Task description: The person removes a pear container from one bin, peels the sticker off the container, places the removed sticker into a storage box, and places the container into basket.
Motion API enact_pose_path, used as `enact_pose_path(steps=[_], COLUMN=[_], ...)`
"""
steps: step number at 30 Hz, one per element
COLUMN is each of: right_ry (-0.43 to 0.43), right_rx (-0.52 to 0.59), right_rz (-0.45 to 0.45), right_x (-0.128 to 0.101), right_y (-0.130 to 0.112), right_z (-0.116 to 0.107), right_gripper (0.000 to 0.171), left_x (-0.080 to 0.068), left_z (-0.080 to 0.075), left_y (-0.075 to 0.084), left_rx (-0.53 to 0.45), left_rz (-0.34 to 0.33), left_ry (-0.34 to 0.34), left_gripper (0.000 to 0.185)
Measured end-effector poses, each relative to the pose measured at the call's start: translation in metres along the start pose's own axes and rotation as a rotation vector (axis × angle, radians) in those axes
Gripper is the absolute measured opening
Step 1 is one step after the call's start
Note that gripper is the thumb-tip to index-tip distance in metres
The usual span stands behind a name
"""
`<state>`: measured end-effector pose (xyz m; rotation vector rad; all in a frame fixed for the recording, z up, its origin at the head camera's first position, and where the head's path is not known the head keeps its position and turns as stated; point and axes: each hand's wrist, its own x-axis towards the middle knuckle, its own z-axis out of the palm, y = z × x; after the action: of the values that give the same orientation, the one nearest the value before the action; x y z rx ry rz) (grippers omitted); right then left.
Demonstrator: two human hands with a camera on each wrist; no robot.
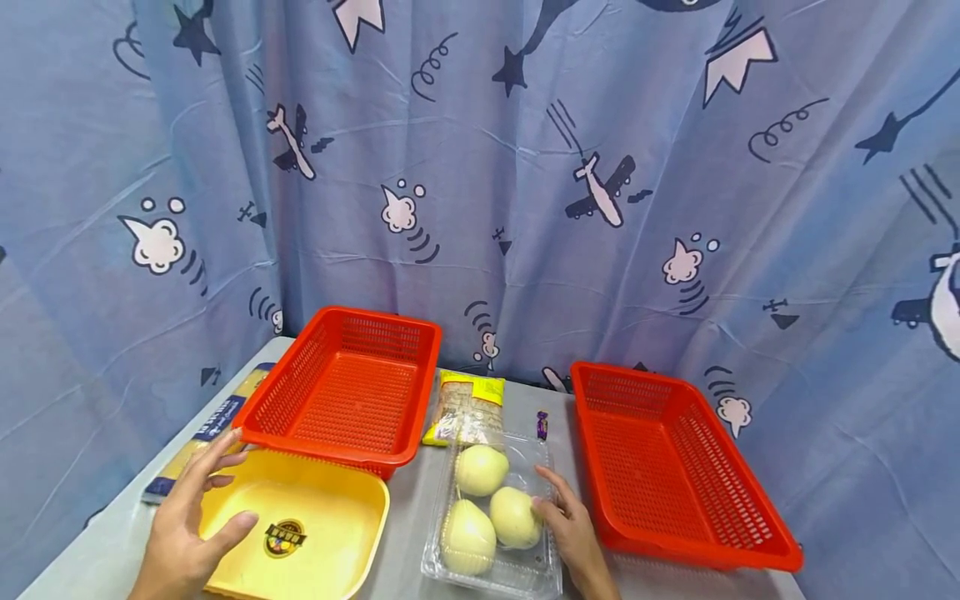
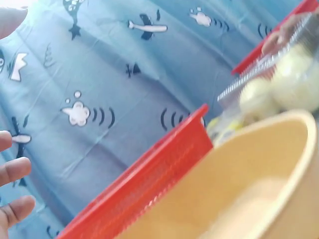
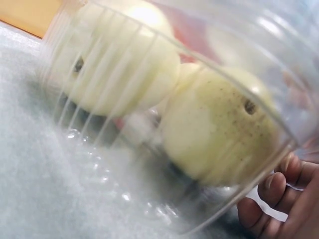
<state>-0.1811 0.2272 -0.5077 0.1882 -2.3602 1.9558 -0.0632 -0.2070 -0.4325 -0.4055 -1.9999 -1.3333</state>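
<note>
A clear plastic box [image 1: 525, 575] holds three pale yellow-green pears [image 1: 468, 537]. At its right side my right hand [image 1: 573, 533] grips it, thumb over the lid and other fingers by the side edge; in the right wrist view the fingers [image 3: 271, 189] curl beside the box wall. My left hand [image 1: 183, 521] hovers over the left side of a yellow basin [image 1: 337, 500] with a round logo inside. Its fingers are spread and hold nothing. In the left wrist view only some fingertips [image 2: 17, 172] show at the left edge.
Behind the basin stands a red basket [image 1: 360, 400]; another red basket [image 1: 645, 467] is right of the box. A yellow-and-clear food packet [image 1: 468, 404] and a small purple wrapped candy [image 1: 542, 425] lie behind the box. A long gold-and-blue box [image 1: 213, 425] lies far left. A patterned curtain [image 1: 465, 167] hangs behind.
</note>
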Motion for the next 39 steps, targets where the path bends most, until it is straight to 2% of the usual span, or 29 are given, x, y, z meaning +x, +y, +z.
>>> enact_pose_path(steps=[6,12,26,33,39], right_ry=[0.0,-0.009,-0.026,-0.011,-0.027], right_rx=[0.013,0.033,0.041,0.028,0.025], right_rz=[-0.004,0.007,-0.048,-0.079,-0.068], right_x=[0.0,0.001,-0.001,0.0,0.0], right_y=[0.001,0.002,0.004,0.004,0.005], right_z=[-0.001,-0.001,-0.001,-0.002,-0.002], right_gripper=[0.046,0.047,0.048,0.048,0.05], left_x=[0.008,0.015,0.023,0.018,0.016], left_z=[0.022,0.046,0.109,0.14,0.163], left_y=[-0.001,0.002,0.016,0.019,0.016], left_rx=[-0.141,-0.211,-0.322,-0.289,-0.232], left_rz=[0.141,0.186,0.184,0.091,0.065], left_ry=[-0.007,-0.005,-0.037,-0.055,-0.077], left_gripper=[0.082,0.079,0.077,0.08,0.078])
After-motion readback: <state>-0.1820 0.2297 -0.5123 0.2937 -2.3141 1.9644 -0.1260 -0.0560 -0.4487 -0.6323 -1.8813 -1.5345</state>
